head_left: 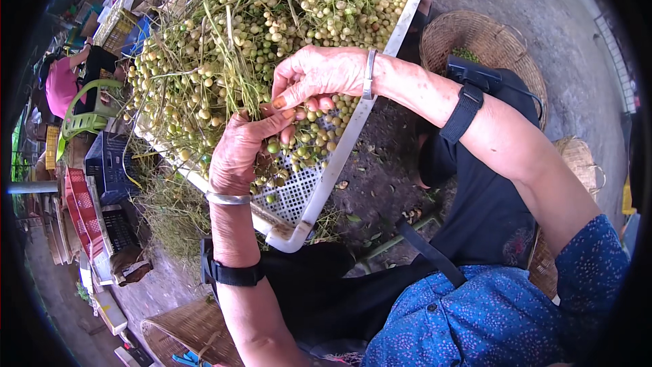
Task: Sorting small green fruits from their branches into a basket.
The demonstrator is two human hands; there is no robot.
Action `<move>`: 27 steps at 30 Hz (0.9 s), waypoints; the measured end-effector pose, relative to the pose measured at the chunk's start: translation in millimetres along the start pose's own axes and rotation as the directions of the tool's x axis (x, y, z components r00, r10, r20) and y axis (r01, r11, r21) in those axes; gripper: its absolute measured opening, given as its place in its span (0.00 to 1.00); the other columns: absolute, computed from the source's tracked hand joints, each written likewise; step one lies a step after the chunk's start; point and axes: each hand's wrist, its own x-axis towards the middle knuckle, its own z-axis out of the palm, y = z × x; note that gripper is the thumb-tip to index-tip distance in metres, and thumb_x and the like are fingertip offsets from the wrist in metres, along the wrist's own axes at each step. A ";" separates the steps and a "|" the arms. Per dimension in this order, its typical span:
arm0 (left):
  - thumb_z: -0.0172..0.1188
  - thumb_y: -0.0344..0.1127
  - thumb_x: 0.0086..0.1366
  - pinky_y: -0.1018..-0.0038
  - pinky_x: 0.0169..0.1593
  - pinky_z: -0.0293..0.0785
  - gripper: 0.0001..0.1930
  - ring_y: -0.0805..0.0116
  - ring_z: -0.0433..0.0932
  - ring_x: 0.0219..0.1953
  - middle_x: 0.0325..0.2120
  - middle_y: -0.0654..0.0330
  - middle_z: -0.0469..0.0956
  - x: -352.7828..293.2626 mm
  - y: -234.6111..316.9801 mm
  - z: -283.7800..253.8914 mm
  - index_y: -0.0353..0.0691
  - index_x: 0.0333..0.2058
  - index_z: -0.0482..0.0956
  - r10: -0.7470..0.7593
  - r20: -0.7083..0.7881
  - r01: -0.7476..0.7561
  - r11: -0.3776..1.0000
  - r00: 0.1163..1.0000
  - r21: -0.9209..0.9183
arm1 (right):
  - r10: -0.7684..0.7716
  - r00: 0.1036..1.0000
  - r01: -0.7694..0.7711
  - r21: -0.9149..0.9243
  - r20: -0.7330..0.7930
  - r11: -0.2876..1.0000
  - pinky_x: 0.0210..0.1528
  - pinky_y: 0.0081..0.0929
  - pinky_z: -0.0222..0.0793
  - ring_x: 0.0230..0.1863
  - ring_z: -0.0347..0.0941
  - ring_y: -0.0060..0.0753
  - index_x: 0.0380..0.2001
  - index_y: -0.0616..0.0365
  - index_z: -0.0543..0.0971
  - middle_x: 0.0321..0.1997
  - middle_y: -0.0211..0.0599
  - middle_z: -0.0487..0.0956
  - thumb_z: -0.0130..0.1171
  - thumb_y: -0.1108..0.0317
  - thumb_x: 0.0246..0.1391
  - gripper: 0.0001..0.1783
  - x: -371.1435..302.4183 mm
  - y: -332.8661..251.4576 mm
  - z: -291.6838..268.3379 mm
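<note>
Over a white plastic tray with a perforated bottom, my hands meet at the near part of a heap of small round yellow-green fruits. The fruits hang on thin stems, many tangled with dry stalks. My left hand is closed, its thumb and fingers pinching a sprig of fruits. Close against it, my right hand is also closed, thumb pressed to its curled fingers. What lies between the right fingertips is mostly hidden. Loose fruits rest on the mesh just below the hands.
A round wicker basket stands right of the tray, another basket at lower left. Discarded stalks lie left of the tray. Further left are a dark blue crate, a red crate, a green chair and a person in pink.
</note>
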 end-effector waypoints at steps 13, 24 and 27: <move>0.58 0.36 0.58 0.85 0.25 0.56 0.09 0.83 0.67 0.21 0.18 0.69 0.74 2.5 -2.3 -2.7 0.36 0.33 0.78 0.066 0.016 -0.066 0.997 0.998 -0.035 | 0.197 0.978 -0.156 0.403 -0.063 0.902 0.13 0.11 0.63 0.17 0.69 0.16 0.35 0.62 0.74 0.22 0.32 0.74 0.58 0.66 0.53 0.11 0.3 16.5 -16.1; 0.59 0.35 0.57 0.85 0.20 0.57 0.10 0.81 0.65 0.17 0.18 0.67 0.72 12.1 -3.5 -2.0 0.36 0.35 0.76 0.011 -0.018 -0.013 0.994 1.000 -0.107 | 0.245 0.966 -0.239 0.639 0.082 0.731 0.05 0.10 0.51 0.10 0.56 0.11 0.28 0.63 0.72 0.22 0.39 0.70 0.53 0.75 0.48 0.03 1.9 11.9 -8.7; 0.58 0.35 0.59 0.85 0.19 0.56 0.12 0.81 0.61 0.15 0.19 0.67 0.70 12.9 -3.0 2.2 0.35 0.38 0.73 -0.011 0.011 0.013 0.972 1.000 -0.234 | 0.168 0.983 -0.111 0.486 -0.074 0.867 0.06 0.09 0.52 0.11 0.59 0.10 0.28 0.62 0.71 0.22 0.40 0.72 0.53 0.73 0.49 0.04 -2.2 10.8 -12.5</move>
